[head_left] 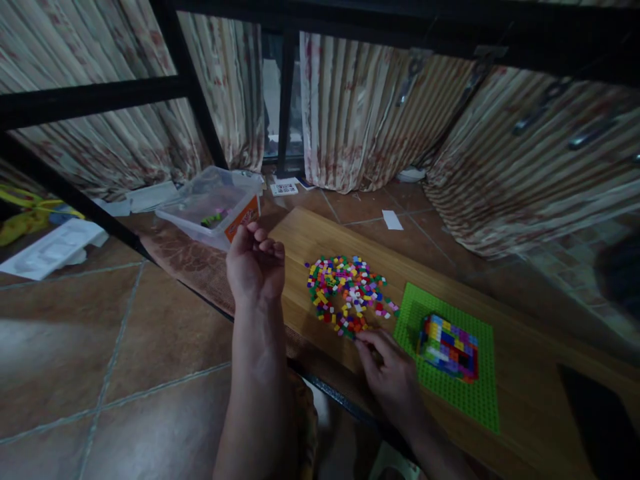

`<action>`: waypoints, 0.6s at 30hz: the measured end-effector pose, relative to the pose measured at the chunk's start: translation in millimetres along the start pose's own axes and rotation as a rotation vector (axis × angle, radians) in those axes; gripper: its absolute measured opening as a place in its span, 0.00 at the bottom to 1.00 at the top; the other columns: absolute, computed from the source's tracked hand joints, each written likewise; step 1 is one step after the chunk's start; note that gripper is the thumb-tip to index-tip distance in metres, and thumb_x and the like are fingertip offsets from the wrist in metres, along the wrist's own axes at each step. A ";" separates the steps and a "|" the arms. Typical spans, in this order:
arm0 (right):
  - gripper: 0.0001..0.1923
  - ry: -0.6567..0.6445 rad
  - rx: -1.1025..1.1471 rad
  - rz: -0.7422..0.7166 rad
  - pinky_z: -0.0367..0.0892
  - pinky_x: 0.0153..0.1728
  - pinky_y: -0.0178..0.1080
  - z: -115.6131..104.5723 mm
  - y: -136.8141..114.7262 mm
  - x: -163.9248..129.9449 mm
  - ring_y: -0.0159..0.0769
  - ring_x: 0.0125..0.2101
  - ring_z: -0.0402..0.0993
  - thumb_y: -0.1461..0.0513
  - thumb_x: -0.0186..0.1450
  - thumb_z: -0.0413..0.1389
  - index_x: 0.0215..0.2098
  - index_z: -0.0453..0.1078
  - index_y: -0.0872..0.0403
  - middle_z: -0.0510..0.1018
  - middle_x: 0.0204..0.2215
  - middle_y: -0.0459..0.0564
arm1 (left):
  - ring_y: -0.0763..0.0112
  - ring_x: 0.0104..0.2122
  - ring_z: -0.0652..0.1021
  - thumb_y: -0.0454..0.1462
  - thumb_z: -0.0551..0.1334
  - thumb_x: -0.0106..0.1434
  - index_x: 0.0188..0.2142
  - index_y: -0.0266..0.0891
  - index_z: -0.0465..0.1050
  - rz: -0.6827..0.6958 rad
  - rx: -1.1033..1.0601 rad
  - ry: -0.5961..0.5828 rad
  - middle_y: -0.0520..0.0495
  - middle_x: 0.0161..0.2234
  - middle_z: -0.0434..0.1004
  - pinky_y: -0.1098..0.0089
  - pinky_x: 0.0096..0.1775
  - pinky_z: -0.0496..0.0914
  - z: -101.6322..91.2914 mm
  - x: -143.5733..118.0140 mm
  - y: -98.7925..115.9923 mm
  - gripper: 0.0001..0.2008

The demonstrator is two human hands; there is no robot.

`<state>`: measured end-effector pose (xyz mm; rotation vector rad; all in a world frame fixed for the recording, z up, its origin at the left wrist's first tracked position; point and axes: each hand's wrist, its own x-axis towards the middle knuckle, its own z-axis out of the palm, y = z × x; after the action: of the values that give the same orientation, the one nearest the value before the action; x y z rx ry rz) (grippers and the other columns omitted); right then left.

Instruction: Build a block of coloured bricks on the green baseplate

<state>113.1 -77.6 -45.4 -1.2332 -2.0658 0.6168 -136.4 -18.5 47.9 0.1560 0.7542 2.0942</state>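
where the right hand (393,373) meets the lower edge of the pile of small coloured bricks (350,293), its fingertips (361,338) are drawn narrow together at the bottom-most pieces, just below the middle of the frame; whether a brick is pinched between them cannot be told. the left hand (255,267) is raised left of centre, palm turned up and fingers (265,243) curled loosely inward; whether it holds anything cannot be told either. it hovers beside the left end of the wooden board (525,373), apart from the bricks.

just right of the right hand lies a green baseplate (475,393) flat on the board, and on it stands 1 low block of multicoloured bricks (447,347), close to the knuckles but not touching them. the loose pile sits between the 2 hands, a little higher in the frame.

further out, upper left of centre, a clear plastic tub (210,207) rests on the tiled floor (100,347). striped curtains (375,113) hang across the top of the frame behind dark metal bars (90,100). papers (50,247) lie at the far left.
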 end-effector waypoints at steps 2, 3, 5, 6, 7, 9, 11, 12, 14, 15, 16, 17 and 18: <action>0.08 0.001 -0.004 -0.014 0.70 0.40 0.39 6.3 -5.5 14.3 0.37 0.38 0.75 0.61 0.68 0.50 0.39 0.71 0.49 0.78 0.36 0.49 | 0.85 0.15 0.65 0.37 0.55 0.66 0.27 0.37 0.67 -0.005 -0.044 0.018 0.57 0.18 0.64 0.80 0.23 0.65 -1.9 0.8 2.3 0.11; 0.08 0.003 -0.016 -0.014 0.69 0.41 0.39 9.6 -8.1 21.5 0.38 0.39 0.75 0.61 0.68 0.50 0.40 0.71 0.50 0.78 0.37 0.49 | 0.85 0.15 0.65 0.36 0.55 0.66 0.27 0.37 0.67 -0.009 -0.060 0.028 0.57 0.18 0.64 0.79 0.23 0.65 -2.7 1.2 3.3 0.11; 0.08 0.000 -0.054 -0.013 0.68 0.42 0.41 16.9 -12.2 34.9 0.39 0.40 0.74 0.61 0.68 0.51 0.40 0.72 0.50 0.77 0.37 0.50 | 0.85 0.15 0.65 0.36 0.55 0.66 0.27 0.37 0.67 -0.013 -0.065 0.033 0.57 0.19 0.64 0.79 0.23 0.65 -4.1 2.1 4.8 0.11; 0.08 -0.007 -0.075 -0.020 0.67 0.42 0.41 21.2 -13.5 40.7 0.40 0.40 0.73 0.61 0.68 0.51 0.39 0.72 0.50 0.77 0.37 0.50 | 0.85 0.15 0.65 0.36 0.55 0.66 0.27 0.37 0.67 -0.012 -0.054 0.029 0.57 0.19 0.64 0.79 0.24 0.65 -4.9 2.5 5.3 0.10; 0.08 -0.016 -0.096 -0.032 0.67 0.42 0.42 25.8 -14.2 45.7 0.40 0.40 0.73 0.61 0.68 0.51 0.39 0.73 0.50 0.77 0.37 0.50 | 0.85 0.15 0.65 0.36 0.56 0.65 0.27 0.38 0.67 -0.014 -0.041 0.023 0.57 0.19 0.64 0.79 0.24 0.65 -5.6 3.0 5.7 0.10; 0.08 -0.026 -0.139 -0.058 0.66 0.42 0.42 35.4 -14.3 53.4 0.40 0.39 0.72 0.61 0.67 0.52 0.38 0.74 0.50 0.76 0.36 0.50 | 0.85 0.15 0.65 0.37 0.57 0.65 0.28 0.38 0.67 -0.027 -0.029 0.014 0.57 0.19 0.64 0.79 0.24 0.65 -6.8 3.9 6.0 0.09; 0.08 -0.029 -0.187 -0.076 0.66 0.42 0.42 43.9 -13.2 58.5 0.40 0.38 0.71 0.62 0.67 0.52 0.37 0.75 0.50 0.76 0.35 0.50 | 0.85 0.16 0.65 0.36 0.57 0.64 0.28 0.37 0.68 -0.051 -0.047 0.011 0.57 0.19 0.65 0.79 0.25 0.66 -7.8 4.4 5.8 0.08; 0.08 -0.031 -0.208 -0.082 0.65 0.41 0.42 47.1 -12.7 60.4 0.40 0.37 0.70 0.62 0.66 0.52 0.37 0.75 0.50 0.75 0.35 0.51 | 0.84 0.16 0.65 0.36 0.57 0.64 0.28 0.37 0.68 -0.060 -0.061 0.009 0.57 0.19 0.65 0.79 0.25 0.66 -8.1 4.5 5.6 0.08; 0.09 -0.036 -0.245 -0.093 0.65 0.41 0.43 51.0 -12.4 63.0 0.40 0.37 0.70 0.62 0.66 0.52 0.37 0.75 0.50 0.74 0.34 0.51 | 0.84 0.16 0.65 0.35 0.56 0.64 0.28 0.37 0.68 -0.073 -0.080 0.005 0.56 0.19 0.65 0.79 0.25 0.67 -8.5 4.5 5.4 0.08; 0.09 -0.035 -0.264 -0.095 0.65 0.41 0.43 51.5 -12.7 64.0 0.41 0.37 0.70 0.62 0.66 0.52 0.37 0.75 0.50 0.74 0.34 0.51 | 0.84 0.16 0.65 0.35 0.56 0.64 0.28 0.37 0.69 -0.078 -0.084 0.004 0.56 0.19 0.65 0.79 0.25 0.67 -8.7 4.4 5.3 0.08; 0.09 -0.032 -0.285 -0.095 0.65 0.41 0.43 51.3 -13.3 64.7 0.41 0.37 0.70 0.62 0.66 0.52 0.38 0.75 0.50 0.74 0.34 0.51 | 0.84 0.16 0.65 0.35 0.56 0.64 0.28 0.37 0.69 -0.085 -0.087 0.003 0.56 0.19 0.65 0.79 0.25 0.67 -8.8 4.4 5.4 0.08; 0.09 -0.028 -0.309 -0.090 0.64 0.41 0.44 50.6 -14.1 65.3 0.42 0.37 0.69 0.62 0.66 0.52 0.39 0.75 0.50 0.74 0.34 0.51 | 0.84 0.16 0.65 0.35 0.56 0.64 0.28 0.37 0.69 -0.091 -0.088 0.002 0.56 0.19 0.65 0.79 0.25 0.67 -8.9 4.4 5.5 0.08; 0.09 -0.025 -0.332 -0.082 0.64 0.41 0.44 49.6 -14.9 65.7 0.42 0.38 0.69 0.62 0.66 0.52 0.39 0.75 0.50 0.74 0.34 0.52 | 0.84 0.16 0.65 0.35 0.56 0.64 0.28 0.37 0.69 -0.097 -0.091 0.002 0.56 0.20 0.65 0.79 0.25 0.67 -8.9 4.5 5.7 0.08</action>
<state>45.2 -28.9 -50.1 -1.3165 -2.2916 0.2575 -146.5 -21.6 43.2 0.0661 0.6532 2.0320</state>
